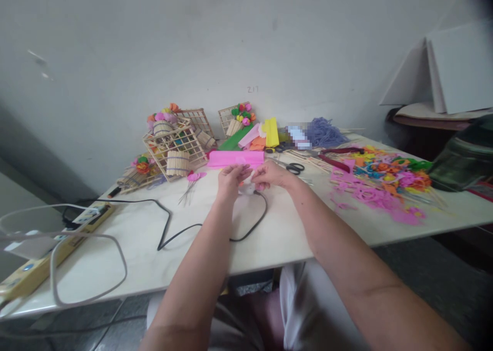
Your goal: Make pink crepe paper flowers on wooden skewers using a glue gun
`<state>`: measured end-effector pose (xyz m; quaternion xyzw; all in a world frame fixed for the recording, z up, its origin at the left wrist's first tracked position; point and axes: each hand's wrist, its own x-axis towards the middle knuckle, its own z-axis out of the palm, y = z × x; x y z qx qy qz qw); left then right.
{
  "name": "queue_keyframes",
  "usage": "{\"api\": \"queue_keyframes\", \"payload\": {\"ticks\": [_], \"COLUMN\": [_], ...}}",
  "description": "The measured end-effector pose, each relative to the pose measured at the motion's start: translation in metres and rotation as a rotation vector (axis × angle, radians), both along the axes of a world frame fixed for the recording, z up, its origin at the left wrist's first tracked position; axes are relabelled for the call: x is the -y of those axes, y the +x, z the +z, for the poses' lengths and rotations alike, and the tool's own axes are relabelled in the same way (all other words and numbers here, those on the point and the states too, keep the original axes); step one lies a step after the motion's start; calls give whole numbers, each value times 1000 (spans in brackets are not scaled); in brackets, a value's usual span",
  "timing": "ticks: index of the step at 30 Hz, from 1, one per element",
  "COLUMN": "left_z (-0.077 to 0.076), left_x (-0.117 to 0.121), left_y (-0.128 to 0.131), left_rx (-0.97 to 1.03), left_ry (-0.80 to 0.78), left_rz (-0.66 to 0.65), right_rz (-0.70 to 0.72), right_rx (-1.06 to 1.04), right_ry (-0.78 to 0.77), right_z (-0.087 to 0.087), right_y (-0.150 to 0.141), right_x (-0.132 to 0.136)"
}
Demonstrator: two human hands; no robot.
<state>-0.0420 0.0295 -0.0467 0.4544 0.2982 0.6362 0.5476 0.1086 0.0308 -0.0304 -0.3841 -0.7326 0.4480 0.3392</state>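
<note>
Close together over the table are my left hand (pixel 231 179) and my right hand (pixel 270 175), each with its fingertips pinched. What they hold, if anything, is too small to make out. Just under them lies a white device (pixel 246 188) on a black cord, mostly hidden by the hands. Folded pink crepe paper (pixel 235 159) lies just behind the fingers. To the left are pink paper petals (pixel 196 177) on thin wire stems. Black-handled scissors (pixel 295 168) rest to the right of my right hand.
Stick-built racks (pixel 194 143) with bundled sticks and paper flowers stand at the back left. Pliers (pixel 334 162) with red handles lie near coloured paper scraps (pixel 385 179) on the right. A power strip (pixel 73 243) and loose cables occupy the left edge. A green jar (pixel 462 155) stands far right.
</note>
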Motion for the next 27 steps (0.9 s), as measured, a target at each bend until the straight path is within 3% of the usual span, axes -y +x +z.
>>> {"api": "queue_keyframes", "payload": {"ticks": [27], "left_z": [0], "left_x": [-1], "left_y": [1], "left_rx": [11], "left_ry": [0], "left_rz": [-9], "right_rz": [34], "right_rx": [45], "right_ry": [28], "right_z": [1], "right_y": [2], "right_x": [0]}}
